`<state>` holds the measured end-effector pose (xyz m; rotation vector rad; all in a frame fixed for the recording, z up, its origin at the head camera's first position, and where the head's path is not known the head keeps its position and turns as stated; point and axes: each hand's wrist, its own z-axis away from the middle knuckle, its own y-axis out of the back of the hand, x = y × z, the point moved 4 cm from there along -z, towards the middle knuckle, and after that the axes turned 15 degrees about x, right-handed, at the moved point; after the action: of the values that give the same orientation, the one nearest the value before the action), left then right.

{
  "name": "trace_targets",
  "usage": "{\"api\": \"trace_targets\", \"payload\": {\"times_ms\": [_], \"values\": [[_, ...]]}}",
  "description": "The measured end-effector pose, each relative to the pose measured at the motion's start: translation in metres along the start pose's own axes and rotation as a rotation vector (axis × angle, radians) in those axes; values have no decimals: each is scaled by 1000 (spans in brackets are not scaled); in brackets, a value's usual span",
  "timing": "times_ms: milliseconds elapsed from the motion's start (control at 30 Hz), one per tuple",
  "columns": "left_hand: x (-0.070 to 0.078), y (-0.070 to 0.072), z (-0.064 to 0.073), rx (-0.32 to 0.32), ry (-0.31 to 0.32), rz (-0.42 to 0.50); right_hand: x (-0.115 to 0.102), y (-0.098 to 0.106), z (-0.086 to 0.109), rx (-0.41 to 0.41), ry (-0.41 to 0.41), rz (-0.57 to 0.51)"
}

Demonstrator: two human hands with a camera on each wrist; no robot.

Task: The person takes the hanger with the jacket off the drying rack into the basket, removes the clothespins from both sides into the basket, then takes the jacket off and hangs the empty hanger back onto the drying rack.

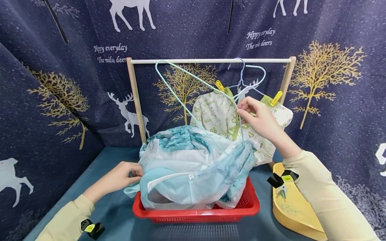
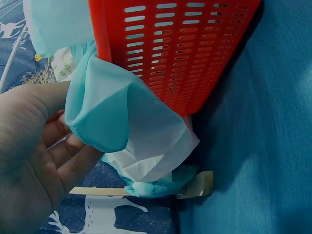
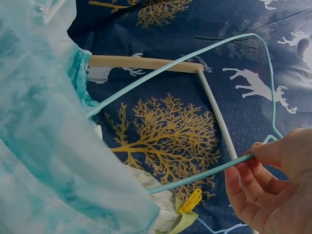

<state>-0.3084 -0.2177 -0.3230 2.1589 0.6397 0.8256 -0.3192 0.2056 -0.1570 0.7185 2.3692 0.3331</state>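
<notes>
A pale blue-green clothes hanger (image 1: pixel 184 100) slants upward, its lower part inside a white and teal garment (image 1: pixel 181 157). My right hand (image 1: pixel 256 115) pinches the hanger's wire near the neck; the right wrist view shows thumb and fingers (image 3: pixel 263 180) on it. The garment lies heaped in and over a red basket (image 1: pixel 193 214), its neck opening facing front. At the basket's left, my left hand (image 1: pixel 125 175) holds an edge of the garment. In the left wrist view that thin cloth (image 2: pixel 100 105) passes between thumb and fingers, the fingertips partly hidden behind it.
Behind stands a wooden rack with a white rail (image 1: pixel 193 61). A green-printed garment (image 1: pixel 214 110) hangs there from a purple hanger (image 1: pixel 241 75), held with yellow clips (image 1: pixel 275 98). A yellow tray (image 1: pixel 297 207) with a small clip (image 1: pixel 282 191) lies at right.
</notes>
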Motion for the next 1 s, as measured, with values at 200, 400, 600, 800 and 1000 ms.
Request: {"api": "trace_targets", "payload": {"times_ms": [200, 400, 600, 800, 1000], "values": [[-1, 0, -1, -21, 29, 26, -3, 0, -1, -4, -8, 11], [-3, 0, -3, -45, 53, 47, -4, -2, -4, -2, 19, 37], [-2, 1, -5, -65, 62, 65, -11, -4, -13, -3, 20, 32], [-2, 2, -7, -84, 59, 80, -21, -5, -25, 16, 26, 49], [-2, 1, -9, -91, 71, 82, -28, -8, -40, 49, 23, 89]]}}
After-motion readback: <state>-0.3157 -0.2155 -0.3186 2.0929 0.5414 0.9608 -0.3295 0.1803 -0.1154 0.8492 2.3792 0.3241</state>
